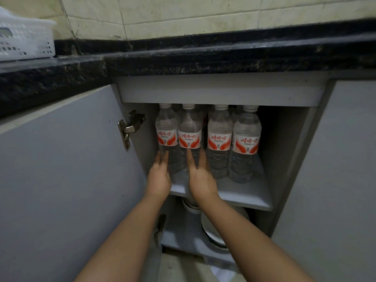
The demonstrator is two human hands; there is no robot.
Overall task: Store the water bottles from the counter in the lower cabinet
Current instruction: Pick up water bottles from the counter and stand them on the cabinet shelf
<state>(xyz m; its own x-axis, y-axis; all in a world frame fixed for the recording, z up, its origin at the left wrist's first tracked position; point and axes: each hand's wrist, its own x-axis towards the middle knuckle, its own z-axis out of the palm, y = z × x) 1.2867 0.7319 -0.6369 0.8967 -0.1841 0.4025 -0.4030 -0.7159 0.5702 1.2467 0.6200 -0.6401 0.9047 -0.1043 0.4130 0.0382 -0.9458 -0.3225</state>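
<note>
Cabinet first, since it fills most of what I see from here: a grey lower unit under a dark speckled bench, its left door swung wide on a metal hinge so the opening is free for both arms. Above the bench runs a wall of pale, stained tiles, and a white perforated basket sits on the bench at the far left; no bottles show on the stretch of bench in view, so I judge the storing nearly done. Inside, the upper shelf carries the water bottles, four upright in the front row with more caps dimly visible behind, packed shoulder to shoulder with labels facing out, which looks like a way to use the shelf's width and keep them from tipping. Some shelf stays bare at the right. Below, white dishes stand on the bottom shelf, partly hidden by the forearms. The left hand lies with straight fingers against the leftmost bottle's lower body, and the right hand does the same on the second bottle; neither grip is closed round anything, fingers extended and slightly spread, flat on the plastic. That reads as a push to seat the pair back and square in the row.
</note>
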